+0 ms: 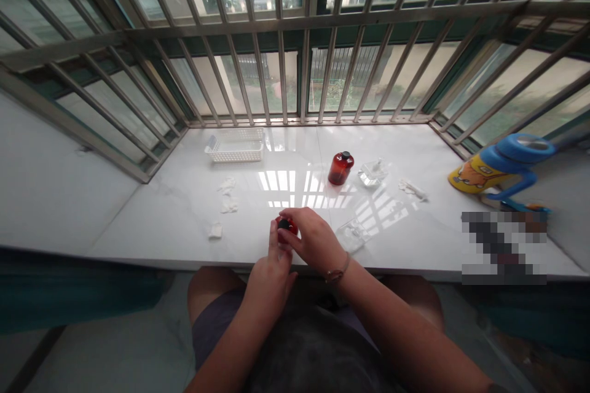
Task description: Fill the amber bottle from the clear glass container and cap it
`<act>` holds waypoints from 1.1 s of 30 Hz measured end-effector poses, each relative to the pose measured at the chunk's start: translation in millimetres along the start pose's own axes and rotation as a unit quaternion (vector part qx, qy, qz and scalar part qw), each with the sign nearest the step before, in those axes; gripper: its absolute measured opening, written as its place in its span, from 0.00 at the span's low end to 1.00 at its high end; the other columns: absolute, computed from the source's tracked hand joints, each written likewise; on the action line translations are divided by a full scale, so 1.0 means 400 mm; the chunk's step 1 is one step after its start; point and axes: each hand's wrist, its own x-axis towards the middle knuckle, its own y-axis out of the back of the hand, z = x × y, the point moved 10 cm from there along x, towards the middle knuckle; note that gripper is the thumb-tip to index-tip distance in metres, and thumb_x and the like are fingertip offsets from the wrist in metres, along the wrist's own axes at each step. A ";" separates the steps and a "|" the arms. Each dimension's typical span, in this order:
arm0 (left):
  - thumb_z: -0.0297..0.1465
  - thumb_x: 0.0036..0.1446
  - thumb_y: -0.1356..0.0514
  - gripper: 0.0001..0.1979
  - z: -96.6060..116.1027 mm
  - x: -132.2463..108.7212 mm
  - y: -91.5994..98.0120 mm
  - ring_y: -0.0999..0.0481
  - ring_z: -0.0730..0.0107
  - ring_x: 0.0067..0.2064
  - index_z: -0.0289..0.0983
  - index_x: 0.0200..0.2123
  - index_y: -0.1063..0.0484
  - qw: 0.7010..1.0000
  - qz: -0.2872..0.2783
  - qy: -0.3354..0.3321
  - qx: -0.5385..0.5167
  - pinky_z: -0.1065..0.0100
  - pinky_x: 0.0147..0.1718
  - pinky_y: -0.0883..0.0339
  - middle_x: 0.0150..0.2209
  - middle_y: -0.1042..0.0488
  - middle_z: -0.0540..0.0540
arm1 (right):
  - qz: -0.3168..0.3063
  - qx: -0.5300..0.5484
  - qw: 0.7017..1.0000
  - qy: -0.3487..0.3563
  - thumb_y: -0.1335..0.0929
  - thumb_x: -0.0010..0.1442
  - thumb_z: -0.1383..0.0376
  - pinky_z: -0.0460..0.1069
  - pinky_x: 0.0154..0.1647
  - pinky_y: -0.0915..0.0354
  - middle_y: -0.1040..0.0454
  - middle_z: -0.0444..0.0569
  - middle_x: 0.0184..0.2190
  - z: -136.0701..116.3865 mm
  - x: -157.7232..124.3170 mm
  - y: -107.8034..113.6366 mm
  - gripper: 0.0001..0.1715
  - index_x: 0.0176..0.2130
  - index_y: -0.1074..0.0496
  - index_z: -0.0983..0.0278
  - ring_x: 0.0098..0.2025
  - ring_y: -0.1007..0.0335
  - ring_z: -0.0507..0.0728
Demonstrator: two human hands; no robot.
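A small red bottle (291, 235) with a black cap (284, 225) is at the front of the white counter, partly covered by my fingers. My left hand (271, 279) holds it from the near left side, one finger stretched along it. From the right, my right hand (316, 239) curves over the top, with thumb and fingers around the cap. Farther off stands a larger translucent red bottle (341, 171) with a dark top. Beside that lies a clear glass-like dish (371, 175). A flat clear piece (353, 237) lies right of my right hand.
A white perforated basket (236, 155) sits at the back left. White crumpled scraps (229, 205) and a small white piece (215, 231) lie at left. Another white scrap (413, 189) is at right, near a blue and yellow flask (483, 166). Metal window bars (302, 80) line the back.
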 end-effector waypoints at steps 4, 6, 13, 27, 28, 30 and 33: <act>0.31 0.64 0.33 0.37 0.002 0.000 -0.003 0.13 0.54 0.38 0.40 0.73 0.41 1.000 -0.005 -0.002 -0.004 0.55 0.37 0.21 0.81 0.71 0.25 | -0.026 -0.007 1.000 0.003 0.26 0.66 0.70 0.60 0.54 0.25 0.17 0.52 0.48 -0.004 0.004 -0.001 0.20 0.56 0.26 0.58 0.50 0.21 0.63; 0.31 0.64 0.33 0.37 0.003 0.000 -0.001 0.13 0.53 0.39 0.39 0.73 0.42 1.000 -0.005 -0.001 -0.006 0.54 0.38 0.21 0.81 0.72 0.24 | -0.040 -0.009 0.999 0.005 0.27 0.68 0.70 0.60 0.55 0.25 0.17 0.52 0.48 -0.006 0.005 -0.002 0.19 0.56 0.26 0.58 0.51 0.21 0.63; 0.32 0.69 0.37 0.33 0.000 -0.008 0.029 0.12 0.50 0.42 0.43 0.73 0.41 0.997 0.035 -0.018 -0.062 0.54 0.39 0.19 0.81 0.66 0.28 | -0.039 -0.008 0.999 0.027 0.29 0.70 0.69 0.60 0.59 0.25 0.17 0.53 0.51 -0.015 -0.004 0.005 0.18 0.58 0.28 0.60 0.55 0.22 0.63; 0.46 0.54 0.24 0.47 -0.149 0.099 0.024 0.14 0.53 0.46 0.45 0.71 0.40 0.922 0.101 0.165 -0.335 0.54 0.48 0.19 0.64 0.23 0.40 | 0.073 -0.156 0.979 -0.112 0.24 0.66 0.57 0.73 0.64 0.29 0.30 0.62 0.65 0.207 -0.234 0.176 0.33 0.65 0.33 0.57 0.67 0.32 0.74; 0.45 0.53 0.24 0.42 -0.146 0.116 0.024 0.15 0.52 0.50 0.44 0.67 0.35 0.919 0.105 0.155 -0.346 0.53 0.52 0.21 0.61 0.21 0.41 | 0.071 -0.170 0.975 -0.125 0.24 0.65 0.58 0.74 0.64 0.29 0.32 0.63 0.66 0.226 -0.251 0.173 0.35 0.66 0.34 0.58 0.67 0.33 0.75; 0.43 0.53 0.24 0.35 -0.137 0.146 0.029 0.17 0.51 0.55 0.43 0.60 0.30 0.913 0.117 0.139 -0.364 0.53 0.56 0.23 0.57 0.19 0.43 | 0.076 -0.191 0.968 -0.144 0.25 0.65 0.61 0.74 0.64 0.29 0.35 0.64 0.68 0.253 -0.275 0.172 0.37 0.68 0.36 0.58 0.68 0.34 0.76; 0.42 0.52 0.24 0.32 -0.111 0.186 0.036 0.17 0.53 0.53 0.44 0.58 0.28 0.902 0.119 0.126 -0.395 0.54 0.55 0.24 0.54 0.18 0.45 | 0.100 -0.202 0.961 -0.159 0.27 0.67 0.64 0.73 0.64 0.30 0.36 0.65 0.68 0.277 -0.292 0.187 0.35 0.69 0.37 0.60 0.69 0.35 0.75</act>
